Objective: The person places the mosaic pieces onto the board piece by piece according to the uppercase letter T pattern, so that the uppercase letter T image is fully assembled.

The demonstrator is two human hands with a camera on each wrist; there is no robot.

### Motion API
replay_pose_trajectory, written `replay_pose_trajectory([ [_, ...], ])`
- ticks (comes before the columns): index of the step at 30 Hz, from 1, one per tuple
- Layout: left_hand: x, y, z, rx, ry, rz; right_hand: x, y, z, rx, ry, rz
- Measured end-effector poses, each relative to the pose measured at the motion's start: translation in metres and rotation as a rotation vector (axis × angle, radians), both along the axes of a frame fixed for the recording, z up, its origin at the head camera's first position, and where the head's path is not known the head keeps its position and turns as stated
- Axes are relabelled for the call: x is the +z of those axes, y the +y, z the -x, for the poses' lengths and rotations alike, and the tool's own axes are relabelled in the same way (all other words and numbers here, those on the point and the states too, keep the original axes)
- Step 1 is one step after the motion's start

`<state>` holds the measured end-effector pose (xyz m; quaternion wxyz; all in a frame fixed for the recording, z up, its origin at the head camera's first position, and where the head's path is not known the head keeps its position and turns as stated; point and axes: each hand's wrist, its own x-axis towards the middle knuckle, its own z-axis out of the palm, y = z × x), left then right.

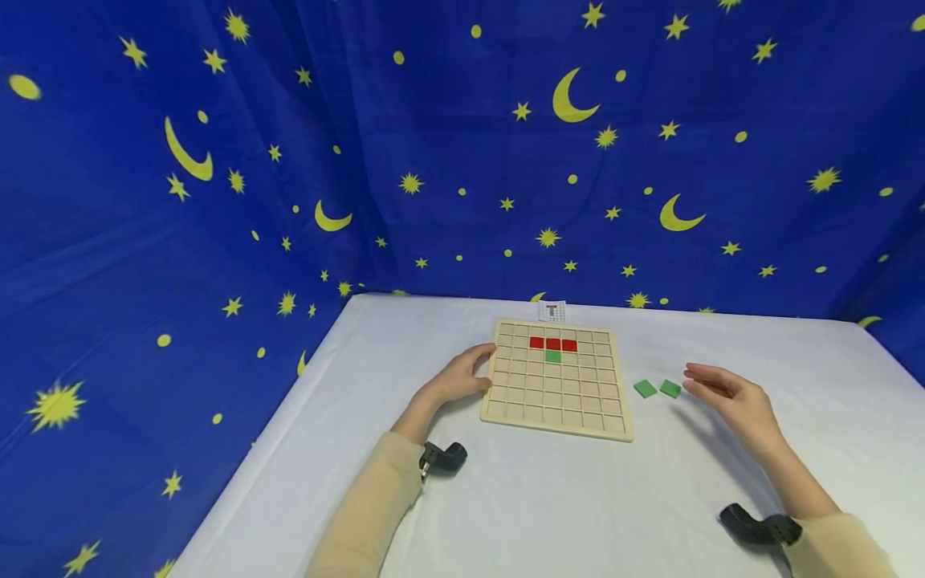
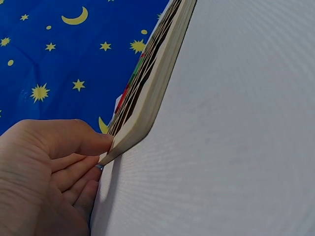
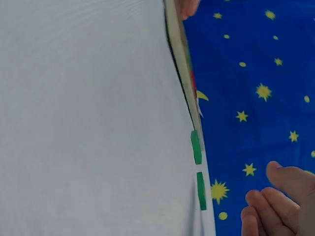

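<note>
A square wooden grid board (image 1: 549, 393) lies on the white table. In its upper part are a row of red tiles (image 1: 552, 343) and one green tile (image 1: 552, 356) directly below the middle one. My left hand (image 1: 457, 377) rests against the board's left edge, thumb and fingertips spread apart along it; the left wrist view shows the thumb (image 2: 93, 140) touching the wooden rim. Right of the board lie two loose green tiles, a nearer one (image 1: 645, 388) and a farther one (image 1: 670, 388). My right hand (image 1: 737, 401) hovers just right of them, fingers loosely bent, with nothing visible in it.
Behind the board's far edge lies a small printed card (image 1: 552, 311) with a grid pattern. A blue cloth (image 1: 462, 144) with yellow moons and stars hangs at the back and left of the white table (image 1: 549, 498).
</note>
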<state>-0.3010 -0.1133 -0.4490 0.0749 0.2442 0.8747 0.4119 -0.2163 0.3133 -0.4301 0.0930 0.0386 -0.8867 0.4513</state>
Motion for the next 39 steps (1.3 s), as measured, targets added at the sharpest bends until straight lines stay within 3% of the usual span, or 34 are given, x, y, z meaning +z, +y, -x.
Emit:
replay_pose_trajectory([
  [8,-0.004,0.002,0.001,-0.009,0.001,-0.002,-0.024,0.007,-0.001,-0.073,0.073,-0.175],
  [15,-0.008,0.004,-0.002,-0.02,0.001,0.002,-0.041,0.005,-0.004,-0.055,0.126,-0.283],
  [25,-0.007,0.001,-0.001,-0.01,0.014,-0.026,-0.044,-0.002,0.007,-0.038,0.26,-0.33],
  [39,-0.005,0.0,-0.002,0.013,-0.011,-0.04,-0.043,-0.005,0.014,-0.06,0.285,-0.324],
])
